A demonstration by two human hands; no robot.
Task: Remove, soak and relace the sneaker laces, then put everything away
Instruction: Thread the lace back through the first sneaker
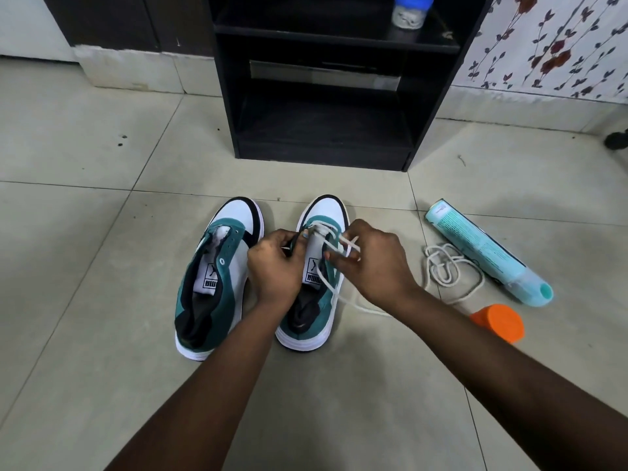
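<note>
Both hands together over the tongue of the right-hand teal-and-white suede sneaker [319,266], knuckles nearly touching. Left hand [275,263] curled on the inner eyelet edge, gripping the flap, perhaps a lace end too; hard to tell. Right hand [370,260] pinching the white cotton lace [334,248], a loop running over its fingers [343,258] at the outer eyelet row. Lace already crossed through the lowest eyelets near the toe; loose tail trailing back under the right wrist toward the heel.

Long axis of this sneaker straight away from the body, toe far, heel near, so the next eyelets lie toward the wrists, on the near side of the fingertips. Outer row closer to the right hand, inner row to the left. Judged step: relacing, early, working heelward.

Just left of the left hand, the second matching sneaker [217,277], parallel, unlaced, eyelets bare. On both tongues a white patch with a leaping-cat logo and "PUMA", seen upside down.

Right of the right hand, a second white lace [448,266] heaped loose on the tiled floor [85,232]. Beyond it a pale turquoise spray can [482,249] lying on its side, print too small to read. Nearer, an orange plastic cap [498,322]. Ahead of both hands, a black open shelf unit [323,96], holding a clear jar with a blue lid [409,11].
</note>
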